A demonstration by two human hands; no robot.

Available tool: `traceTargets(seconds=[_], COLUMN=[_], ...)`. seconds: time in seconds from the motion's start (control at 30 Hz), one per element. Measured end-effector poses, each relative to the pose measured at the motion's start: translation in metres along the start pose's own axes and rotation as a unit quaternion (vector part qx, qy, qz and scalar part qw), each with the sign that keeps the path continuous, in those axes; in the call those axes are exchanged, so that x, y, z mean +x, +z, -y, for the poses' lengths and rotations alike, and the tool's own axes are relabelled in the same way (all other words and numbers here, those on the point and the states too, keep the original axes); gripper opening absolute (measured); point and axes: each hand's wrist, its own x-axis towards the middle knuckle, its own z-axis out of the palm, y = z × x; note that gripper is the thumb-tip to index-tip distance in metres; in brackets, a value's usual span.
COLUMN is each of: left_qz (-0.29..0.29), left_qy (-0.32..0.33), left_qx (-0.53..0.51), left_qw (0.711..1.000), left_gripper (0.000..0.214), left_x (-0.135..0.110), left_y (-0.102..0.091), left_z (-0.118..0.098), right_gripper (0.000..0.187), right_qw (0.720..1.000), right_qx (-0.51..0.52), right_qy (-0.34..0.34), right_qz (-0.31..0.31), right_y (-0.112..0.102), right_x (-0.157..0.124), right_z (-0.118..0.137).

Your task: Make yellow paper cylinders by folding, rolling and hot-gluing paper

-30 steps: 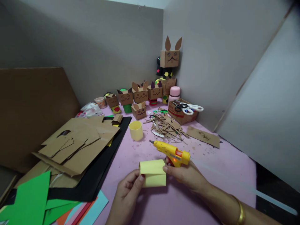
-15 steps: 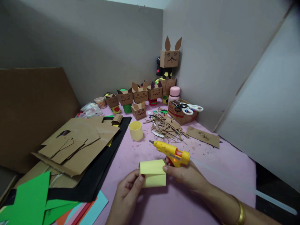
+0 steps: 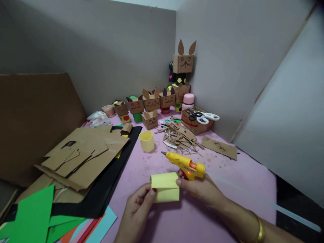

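Note:
Between my hands lies a rolled piece of yellow paper (image 3: 167, 194), its overlapping edge running lengthwise. My left hand (image 3: 139, 206) is closed on its left end, thumb on top near the seam. My right hand (image 3: 202, 190) is closed round the handle of a yellow glue gun (image 3: 184, 164), and its thumb presses the paper's right end. The gun's nozzle points left and away from the paper, an orange light glows on its body, and a long clear glue stick (image 3: 296, 216) trails behind. Beyond the hands stands a yellow paper ring (image 3: 147, 141).
Cardboard sheets (image 3: 83, 155) lie over black card at left, with green paper (image 3: 34, 216) in front. Cardboard scraps (image 3: 179, 136) are heaped beyond the gun. Scissors (image 3: 202, 117) rest on a small box (image 3: 193, 126). Cardboard animal figures (image 3: 152, 103) line the back.

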Motion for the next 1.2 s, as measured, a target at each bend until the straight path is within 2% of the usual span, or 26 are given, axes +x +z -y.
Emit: traceTargets(seconds=[0.6, 0.83, 1.03, 1.2], left_qz=[0.0, -0.052, -0.05, -0.072], left_qy=[0.002, -0.015, -0.036, -0.023], left_qx=[-0.005, -0.011, -0.05, -0.065], left_qw=[1.0, 0.998, 0.997, 0.995], left_gripper=[0.023, 0.027, 0.026, 0.022], left_x=[0.0, -0.001, 0.001, 0.0], left_y=[-0.002, 0.0, 0.002, 0.006], left_z=[0.001, 0.001, -0.001, 0.001], right_gripper=[0.017, 0.014, 0.011, 0.013], right_qw=[1.0, 1.0, 0.999, 0.999], right_qx=[0.008, -0.018, -0.047, -0.032], right_qy=[-0.001, 0.013, 0.014, 0.026], right_qz=[-0.002, -0.001, 0.012, 0.015], right_y=[0.0, 0.0, -0.001, 0.0], right_x=[0.001, 0.001, -0.002, -0.003], right_z=[0.001, 0.004, 0.008, 0.009])
